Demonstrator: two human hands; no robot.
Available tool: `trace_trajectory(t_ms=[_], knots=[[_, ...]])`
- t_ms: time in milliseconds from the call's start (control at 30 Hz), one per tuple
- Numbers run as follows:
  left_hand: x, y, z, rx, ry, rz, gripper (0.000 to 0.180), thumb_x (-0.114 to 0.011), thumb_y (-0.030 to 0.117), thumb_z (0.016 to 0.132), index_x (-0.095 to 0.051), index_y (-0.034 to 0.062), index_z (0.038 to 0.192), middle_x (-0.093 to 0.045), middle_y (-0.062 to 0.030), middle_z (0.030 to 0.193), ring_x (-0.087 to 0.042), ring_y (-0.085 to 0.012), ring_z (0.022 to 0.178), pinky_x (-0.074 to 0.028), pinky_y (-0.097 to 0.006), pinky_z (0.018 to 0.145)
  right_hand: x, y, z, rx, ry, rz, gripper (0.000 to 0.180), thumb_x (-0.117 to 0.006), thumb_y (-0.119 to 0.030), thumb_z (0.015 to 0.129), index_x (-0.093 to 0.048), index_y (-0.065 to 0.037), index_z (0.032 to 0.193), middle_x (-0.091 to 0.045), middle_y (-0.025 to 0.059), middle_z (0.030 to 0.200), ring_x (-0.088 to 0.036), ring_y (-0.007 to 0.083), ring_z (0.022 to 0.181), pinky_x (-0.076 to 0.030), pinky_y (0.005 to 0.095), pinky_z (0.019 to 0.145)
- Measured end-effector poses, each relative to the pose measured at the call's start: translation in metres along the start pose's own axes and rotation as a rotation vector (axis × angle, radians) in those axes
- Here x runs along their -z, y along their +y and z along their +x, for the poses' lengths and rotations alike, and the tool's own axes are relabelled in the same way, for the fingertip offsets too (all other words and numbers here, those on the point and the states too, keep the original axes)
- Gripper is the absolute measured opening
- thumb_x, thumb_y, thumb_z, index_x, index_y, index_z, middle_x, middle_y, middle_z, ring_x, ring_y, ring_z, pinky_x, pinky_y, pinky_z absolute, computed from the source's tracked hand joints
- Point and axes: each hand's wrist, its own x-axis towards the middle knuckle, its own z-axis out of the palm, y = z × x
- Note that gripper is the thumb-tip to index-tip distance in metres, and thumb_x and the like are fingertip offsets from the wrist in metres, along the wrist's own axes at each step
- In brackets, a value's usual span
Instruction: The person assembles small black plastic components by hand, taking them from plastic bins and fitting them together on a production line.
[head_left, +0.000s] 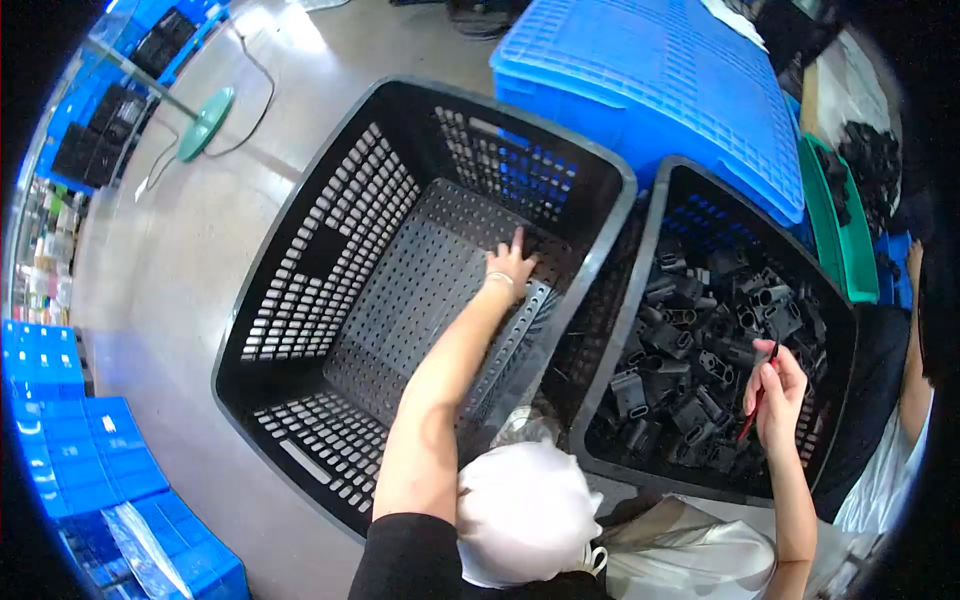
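I watch the right hand (pixel 782 395) pinch a red tool (pixel 749 422) between fingertips, black parts (pixel 690 405) below; the left hand (pixel 511 268), spread, apparently empty, hangs over a bin (pixel 425 268).

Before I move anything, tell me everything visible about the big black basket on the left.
The large black basket looks like plastic: rectangular, open-topped, with slotted walls and a hole-dotted bottom. It sits upright, grey floor to its left, the smaller basket to its right. The left hand reaches inside; contact is unclear.

Factory workshop: binned black parts (pixel 665 365), blue crates (pixel 75 450) (blurry edge, perhaps shelving (pixel 45 250)).
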Motion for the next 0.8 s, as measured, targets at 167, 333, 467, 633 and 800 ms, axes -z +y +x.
trace_trajectory(t_ms=[167, 333, 467, 633, 800], knots=[[-0.011, -0.004, 0.014, 0.024, 0.234, -0.086, 0.032, -0.049, 0.018, 0.088, -0.058, 0.0231, 0.118, -0.048, -0.0204, 0.131, -0.059, -0.0347, 0.102, -0.048, -0.046, 0.084, 0.0, -0.02, 0.04, 0.195, -0.064, -0.16, 0.033, -0.053, -0.019, 0.096, -0.052, 0.006, 0.118, -0.046, -0.001, 0.064, -0.041, 0.0048, 0.043, -0.032, 0.0183, 0.039], [0.044, -0.076, 0.001, 0.164, 0.364, -0.729, 0.038, -0.062, 0.024, 0.078, -0.053, 0.0097, 0.112, -0.062, -0.0193, 0.1, -0.064, -0.0351, 0.088, -0.051, -0.043, 0.078, -0.009, -0.039, 0.068, 0.243, 0.069, -0.089, 0.037, -0.043, -0.019, 0.1, -0.048, 0.004, 0.128, -0.043, -0.0007, 0.066, -0.036, 0.0042, 0.043, -0.029, 0.0174, 0.038], [0.173, -0.099, -0.06, 0.155, 0.421, -1.204, 0.033, -0.059, 0.023, 0.081, -0.052, 0.0104, 0.111, -0.062, -0.0087, 0.093, -0.061, -0.02, 0.085, -0.05, -0.033, 0.072, -0.012, -0.057, 0.077, 0.279, -0.031, -0.248, 0.034, -0.044, -0.019, 0.099, -0.052, 0.003, 0.124, -0.041, -0.0052, 0.06, -0.032, 0.0001, 0.042, -0.022, 0.0158, 0.039], [0.312, -0.04, -0.107, -0.549, 0.393, -2.02, 0.033, -0.06, 0.024, 0.087, -0.054, 0.0056, 0.114, -0.061, -0.0064, 0.103, -0.061, -0.0187, 0.091, -0.05, -0.035, 0.08, -0.025, -0.101, 0.077, 0.378, -0.145, -0.055, 0.033, -0.042, -0.02, 0.1, -0.056, 0.004, 0.118, -0.043, -0.0044, 0.061, -0.03, -0.0007, 0.041, -0.021, 0.0157, 0.038], [0.372, 0.133, -0.055, -0.818, 0.267, -1.874, 0.045, -0.077, 0.01, 0.074, -0.055, 0.001, 0.113, -0.063, -0.0066, 0.099, -0.062, -0.0171, 0.091, -0.05, -0.032, 0.084, -0.006, -0.131, 0.06, 0.501, -0.056, 0.005, 0.037, -0.044, -0.023, 0.099, -0.053, 0.001, 0.125, -0.048, -0.0026, 0.07, -0.03, -0.0018, 0.041, -0.02, 0.0142, 0.038]])
